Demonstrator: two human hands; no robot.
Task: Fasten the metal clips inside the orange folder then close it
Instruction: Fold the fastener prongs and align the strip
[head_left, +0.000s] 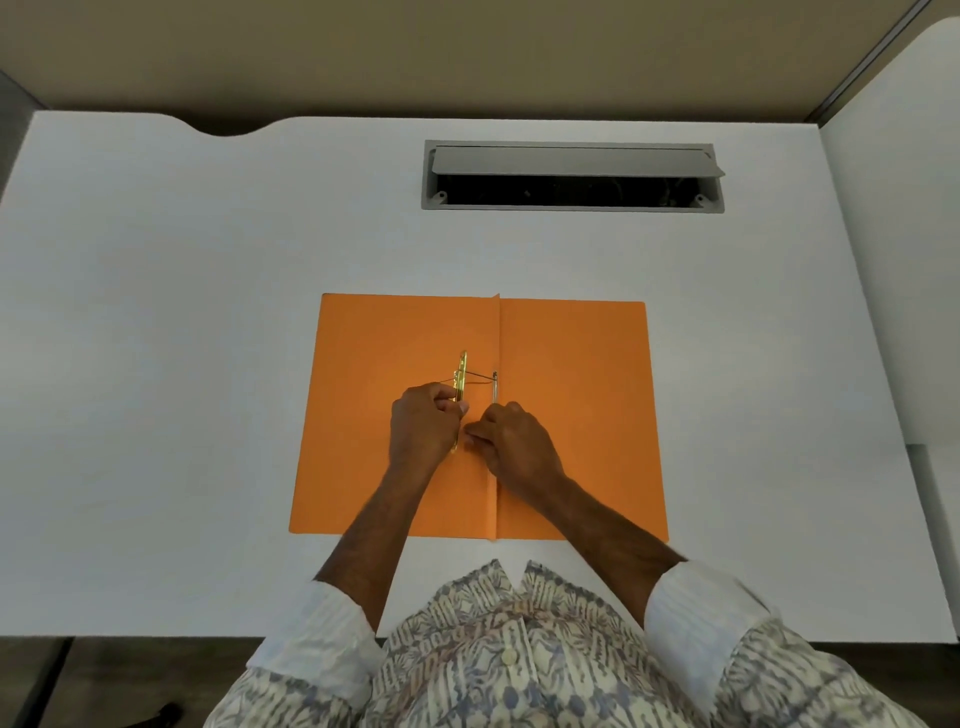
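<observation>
The orange folder (571, 415) lies open and flat on the white desk, its spine crease running toward me through the middle. A gold metal clip bar (461, 376) stands just left of the crease, with a thin metal prong (480, 375) bent across to a silver strip (494, 387) on the crease. My left hand (422, 431) pinches the lower part of the gold bar. My right hand (514, 441) sits on the crease beside it, fingertips pinched on the lower prong, which my fingers hide. Both hands touch at the fingertips.
The white desk (182, 338) spreads wide on all sides of the folder. A grey cable slot (571, 176) with its lid tipped open is set into the desk at the back. A partition wall stands at the right. My patterned shirt fills the bottom edge.
</observation>
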